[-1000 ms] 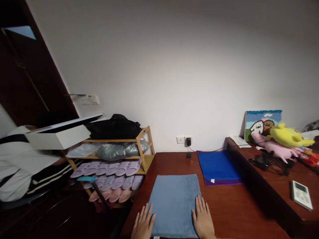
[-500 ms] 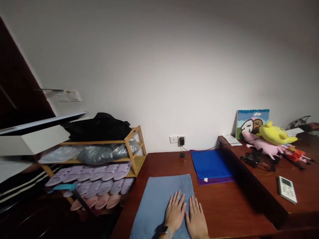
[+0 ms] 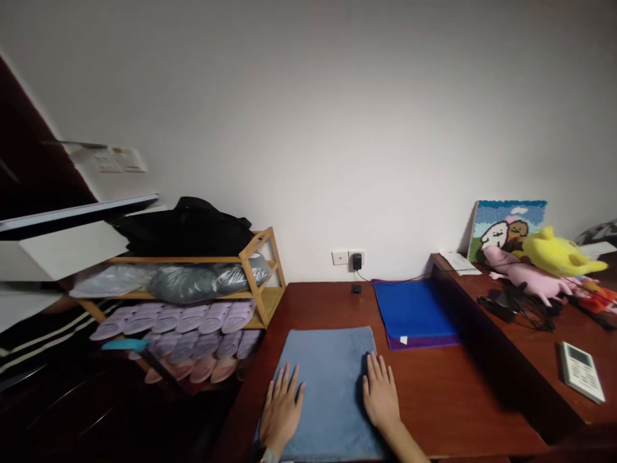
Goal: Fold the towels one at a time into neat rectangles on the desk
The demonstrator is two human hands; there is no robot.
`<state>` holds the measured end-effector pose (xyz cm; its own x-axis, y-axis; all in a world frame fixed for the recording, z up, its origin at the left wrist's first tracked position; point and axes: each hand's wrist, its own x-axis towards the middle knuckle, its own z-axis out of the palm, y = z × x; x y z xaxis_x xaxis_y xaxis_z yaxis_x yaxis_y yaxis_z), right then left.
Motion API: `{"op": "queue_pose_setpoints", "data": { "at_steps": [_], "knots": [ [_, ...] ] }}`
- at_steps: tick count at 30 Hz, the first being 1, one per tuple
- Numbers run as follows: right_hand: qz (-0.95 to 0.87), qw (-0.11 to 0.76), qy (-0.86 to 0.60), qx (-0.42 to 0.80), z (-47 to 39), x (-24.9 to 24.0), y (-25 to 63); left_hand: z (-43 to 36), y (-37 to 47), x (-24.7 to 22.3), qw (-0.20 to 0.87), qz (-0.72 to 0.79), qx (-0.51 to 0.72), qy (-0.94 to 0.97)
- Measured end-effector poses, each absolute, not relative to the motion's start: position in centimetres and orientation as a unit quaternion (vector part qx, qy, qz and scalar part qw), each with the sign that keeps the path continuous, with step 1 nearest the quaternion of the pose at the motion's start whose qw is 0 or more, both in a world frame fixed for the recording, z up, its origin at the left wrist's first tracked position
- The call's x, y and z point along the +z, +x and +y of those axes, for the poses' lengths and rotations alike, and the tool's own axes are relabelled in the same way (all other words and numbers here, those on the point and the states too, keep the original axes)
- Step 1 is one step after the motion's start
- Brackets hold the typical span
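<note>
A grey-blue cloth (image 3: 330,386) lies spread flat on the reddish-brown wooden table (image 3: 434,405). On its left edge rests my left hand (image 3: 282,408), palm down with the fingers stretched and apart. My right hand (image 3: 382,393) lies at the cloth's right edge, fingers extended, partly over the bare wood. Neither hand grips anything. Behind and to the right, a bright blue cloth (image 3: 412,308) sits on top of a purple cloth (image 3: 424,343), with a small white tag at its front corner.
Left of the table stands a wooden rack (image 3: 260,289) with several slippers (image 3: 207,318) and a black bag (image 3: 186,228). On the raised right-hand surface are plush toys (image 3: 554,257), tangled cables (image 3: 523,308) and a white remote (image 3: 581,372). A black plug (image 3: 357,261) sits in the wall socket.
My left hand has slid from the middle of the grey-blue cloth to its left edge. My right hand stays near the right edge. The view has shifted slightly.
</note>
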<state>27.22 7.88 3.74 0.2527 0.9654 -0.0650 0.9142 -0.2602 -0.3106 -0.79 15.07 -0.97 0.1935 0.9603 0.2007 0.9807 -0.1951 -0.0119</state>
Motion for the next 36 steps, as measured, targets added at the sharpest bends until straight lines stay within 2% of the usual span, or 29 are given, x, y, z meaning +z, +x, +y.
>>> {"op": "queue_pose_setpoints", "data": {
  "at_steps": [6, 10, 14, 17, 20, 23, 30, 36],
  "knots": [
    [-0.617, 0.088, -0.77, 0.141, 11.6, 3.0, 28.4, 15.4, -2.1, -1.8, 0.055, -0.633, -0.075, -0.768],
    [-0.62, 0.093, -0.766, 0.143, 11.8, 1.9, 28.6, 16.0, -1.1, -0.6, 0.066, -0.642, -0.067, -0.761],
    [-0.619, 0.102, -0.765, 0.144, 11.8, 1.9, 28.6, 16.9, 5.8, 1.6, 0.09, -0.603, -0.131, -0.782],
    [-0.623, 0.103, -0.761, 0.147, 11.7, 2.1, 28.8, 17.1, 12.5, 2.1, 0.037, -0.486, -0.155, -0.859],
    [-0.627, 0.1, -0.759, 0.145, 11.6, 2.3, 28.9, 17.4, 15.6, 1.5, -0.019, -0.457, -0.116, -0.882],
    [-0.622, 0.093, -0.765, 0.137, 11.7, 2.4, 29.0, 18.4, 12.9, 0.7, -0.022, -0.503, -0.1, -0.858],
    [-0.616, 0.077, -0.773, 0.128, 11.6, 1.3, 29.0, 21.2, -0.1, -0.3, 0.029, -0.628, -0.095, -0.772],
    [-0.6, 0.096, -0.783, 0.13, 13.2, 1.7, 29.1, 21.4, -1.1, -1.1, 0.055, -0.63, -0.119, -0.766]
  ]
}}
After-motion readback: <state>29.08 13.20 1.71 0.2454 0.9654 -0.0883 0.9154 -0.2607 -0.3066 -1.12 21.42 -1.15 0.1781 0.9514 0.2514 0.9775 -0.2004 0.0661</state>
